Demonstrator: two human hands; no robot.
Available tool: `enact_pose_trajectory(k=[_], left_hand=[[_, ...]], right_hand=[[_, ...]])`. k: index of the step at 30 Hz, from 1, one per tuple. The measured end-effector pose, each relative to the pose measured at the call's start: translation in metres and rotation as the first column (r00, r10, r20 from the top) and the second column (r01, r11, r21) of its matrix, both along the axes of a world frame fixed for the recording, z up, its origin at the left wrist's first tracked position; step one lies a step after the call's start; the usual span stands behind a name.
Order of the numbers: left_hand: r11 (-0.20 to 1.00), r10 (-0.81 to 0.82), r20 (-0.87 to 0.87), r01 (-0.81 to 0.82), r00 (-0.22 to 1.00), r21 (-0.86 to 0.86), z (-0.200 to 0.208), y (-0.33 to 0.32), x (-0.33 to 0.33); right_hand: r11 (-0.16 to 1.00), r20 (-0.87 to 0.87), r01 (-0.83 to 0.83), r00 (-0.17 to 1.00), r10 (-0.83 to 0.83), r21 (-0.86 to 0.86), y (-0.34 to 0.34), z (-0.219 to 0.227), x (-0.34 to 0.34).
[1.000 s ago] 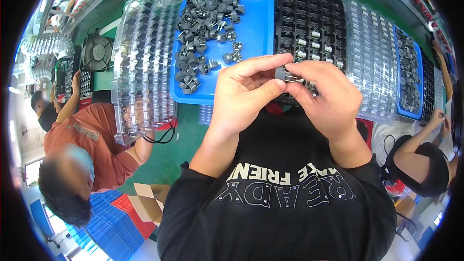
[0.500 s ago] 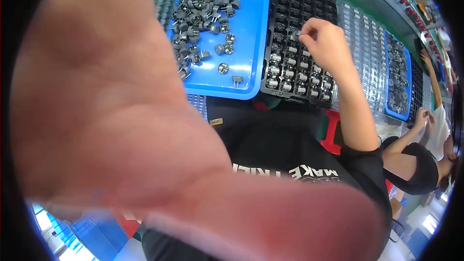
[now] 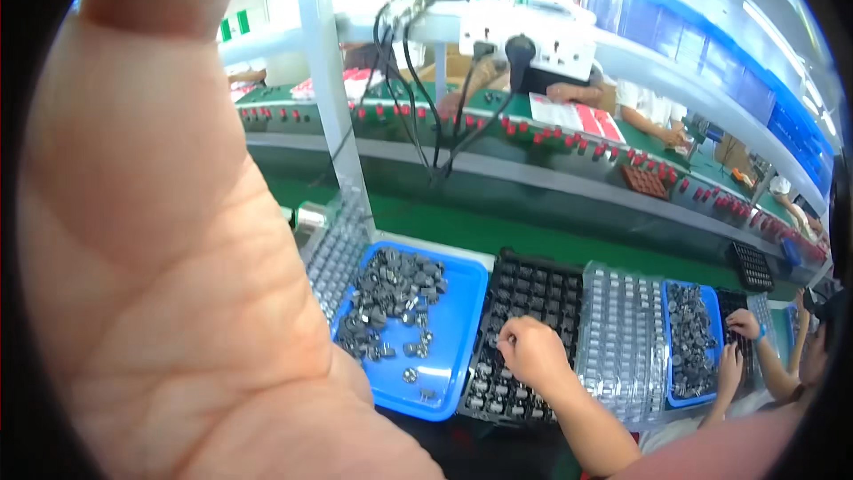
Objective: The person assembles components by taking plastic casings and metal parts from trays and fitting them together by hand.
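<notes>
Very close to the camera, a huge open palm, which I take to be my left hand (image 3: 169, 276), fills the left side. Its fingertips run out of the picture, so what they touch is hidden. My right hand (image 3: 538, 356) is over the black compartment tray (image 3: 530, 282), thumb and fingers pinched at a small grey part that the fingers mostly cover. Shiny silver-topped parts sit in the tray's near rows. Left of it, a blue tray (image 3: 462, 338) holds a heap of small dark grey round parts (image 3: 391, 289), a few lying apart near its front.
A clear plastic blister tray (image 3: 622, 338) lies right of the black one; another clear tray (image 3: 333, 258) is at left. Farther right, a co-worker's hands work by a second blue tray (image 3: 716, 320). Behind runs a green conveyor with red parts, below a white power strip (image 3: 569, 49) with hanging cables.
The view has tilted up, bringing the conveyor and the far workers into sight. The big near hand has shifted and shows its palm. My right hand stays at the black tray.
</notes>
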State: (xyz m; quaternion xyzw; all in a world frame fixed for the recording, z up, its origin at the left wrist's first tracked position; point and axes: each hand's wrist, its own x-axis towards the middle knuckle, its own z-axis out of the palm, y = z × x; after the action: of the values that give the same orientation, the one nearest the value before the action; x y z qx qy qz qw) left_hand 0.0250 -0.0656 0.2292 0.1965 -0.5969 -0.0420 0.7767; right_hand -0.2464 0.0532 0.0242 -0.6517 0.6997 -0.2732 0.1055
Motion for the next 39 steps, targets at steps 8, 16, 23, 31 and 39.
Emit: enact_pose_trajectory(k=[8, 16, 23, 31, 39], left_hand=[[0.996, 0.009, 0.071, -0.015, 0.997, 0.089, -0.025, 0.019, -0.001], [0.998, 0.040, 0.239, -0.051, 0.970, 0.036, 0.001, 0.090, -0.016], [0.140, -0.952, 0.292, 0.977, 0.088, 0.163, 0.011, 0.132, -0.031], [-0.055, -0.998, 0.043, 0.996, -0.052, -0.070, -0.003, 0.156, -0.016], [-0.728, -0.669, 0.353, 0.672, -0.654, -0.135, 0.014, 0.104, -0.014]], right_hand=[[0.998, -0.153, -0.028, 0.988, 0.035, 0.051, 0.000, -0.020, 0.001], [0.996, -0.309, -0.079, 0.947, 0.089, 0.045, -0.008, -0.036, 0.017], [0.976, -0.277, -0.087, 0.950, 0.142, 0.202, -0.004, -0.011, 0.017], [0.927, 0.163, -0.133, 0.966, 0.200, -0.352, 0.057, 0.137, 0.000], [0.441, 0.031, -0.336, 0.766, 0.643, -0.832, 0.108, 0.194, -0.006]])
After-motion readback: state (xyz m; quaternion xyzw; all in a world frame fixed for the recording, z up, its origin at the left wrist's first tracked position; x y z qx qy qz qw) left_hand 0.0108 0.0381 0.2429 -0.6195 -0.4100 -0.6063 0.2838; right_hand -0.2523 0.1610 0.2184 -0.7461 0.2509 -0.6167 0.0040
